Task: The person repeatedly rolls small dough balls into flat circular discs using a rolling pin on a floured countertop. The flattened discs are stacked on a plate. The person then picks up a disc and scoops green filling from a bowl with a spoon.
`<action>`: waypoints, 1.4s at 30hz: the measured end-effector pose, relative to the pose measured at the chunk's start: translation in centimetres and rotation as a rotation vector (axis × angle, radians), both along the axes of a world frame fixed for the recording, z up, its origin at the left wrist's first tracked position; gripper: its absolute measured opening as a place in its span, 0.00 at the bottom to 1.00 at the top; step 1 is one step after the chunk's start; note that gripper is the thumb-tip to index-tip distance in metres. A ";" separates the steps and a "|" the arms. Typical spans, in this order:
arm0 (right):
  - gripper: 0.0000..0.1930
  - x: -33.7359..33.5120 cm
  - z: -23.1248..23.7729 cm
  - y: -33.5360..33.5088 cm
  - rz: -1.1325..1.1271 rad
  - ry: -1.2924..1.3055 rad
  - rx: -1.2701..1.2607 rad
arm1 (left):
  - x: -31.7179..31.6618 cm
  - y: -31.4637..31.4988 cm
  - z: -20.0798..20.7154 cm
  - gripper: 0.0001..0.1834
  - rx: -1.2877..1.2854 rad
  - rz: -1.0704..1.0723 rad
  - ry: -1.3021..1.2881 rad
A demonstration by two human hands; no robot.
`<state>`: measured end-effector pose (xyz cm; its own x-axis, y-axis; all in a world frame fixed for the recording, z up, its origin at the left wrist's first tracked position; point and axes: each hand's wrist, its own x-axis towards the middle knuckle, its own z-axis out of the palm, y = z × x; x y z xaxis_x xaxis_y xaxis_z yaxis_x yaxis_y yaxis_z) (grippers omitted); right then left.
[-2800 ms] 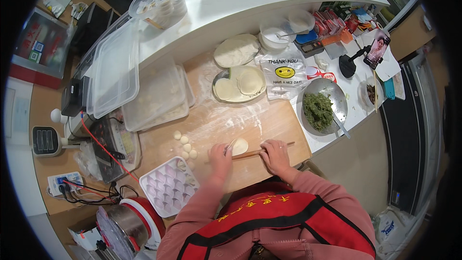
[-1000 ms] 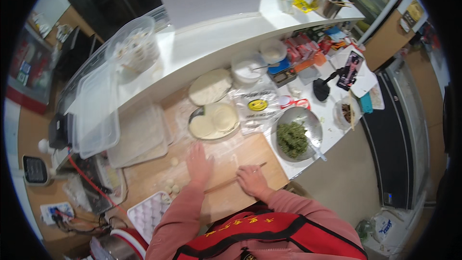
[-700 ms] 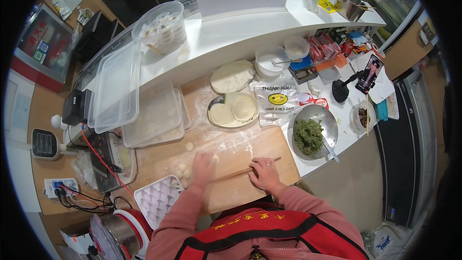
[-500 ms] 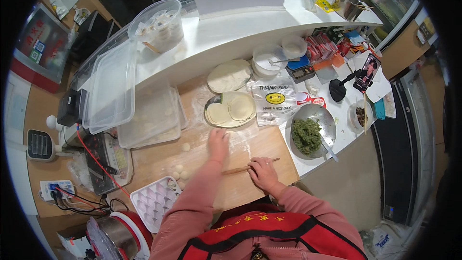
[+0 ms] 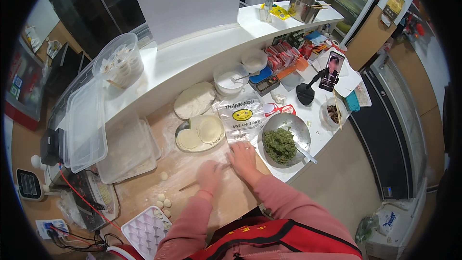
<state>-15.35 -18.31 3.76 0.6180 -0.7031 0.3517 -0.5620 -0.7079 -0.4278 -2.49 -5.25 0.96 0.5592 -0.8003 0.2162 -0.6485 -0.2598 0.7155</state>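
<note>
A thin wooden rolling pin (image 5: 188, 186) lies slantwise over the floured wooden board (image 5: 192, 207). My right hand (image 5: 244, 160) is closed over its right end, fingers curled down toward the board. My left hand (image 5: 210, 177), smeared by motion, is over the pin's middle; its fingers cannot be made out. Whether dough lies under the hands is hidden. Just beyond them, an oval plate (image 5: 182, 127) bears round dough wrappers (image 5: 210, 129). Several small dough balls (image 5: 163, 201) sit on the board to the left, by a white molded tray (image 5: 144, 231).
A metal bowl of green filling (image 5: 279, 146) with a spoon stands at right. Behind are a floured oval plate (image 5: 195, 100), plastic bags (image 5: 240, 115), a white tub (image 5: 230, 79) and a phone on a stand (image 5: 332, 70). Clear plastic boxes (image 5: 127, 149) stand left.
My left hand has come back from beside the wrapper plate to the rolling pin. My right hand stays on the pin. The view has swung toward the right.
</note>
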 end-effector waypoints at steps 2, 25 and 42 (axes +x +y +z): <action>0.16 -0.1 -0.3 0.6 -0.005 0.076 0.106 | -0.3 0.4 -0.3 0.10 0.092 0.042 0.029; 0.13 0.2 -0.2 1.4 -0.084 -0.026 0.087 | -1.8 1.1 1.5 0.09 0.093 -0.023 -0.205; 0.12 -0.3 -0.9 1.8 -0.108 0.207 0.135 | -1.7 1.9 1.3 0.06 0.137 -0.086 -0.056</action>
<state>-15.66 -16.53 2.88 0.5857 -0.8010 0.1241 -0.7168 -0.5833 -0.3821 -4.18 -3.35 2.25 0.4777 -0.8686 0.1312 -0.7104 -0.2941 0.6394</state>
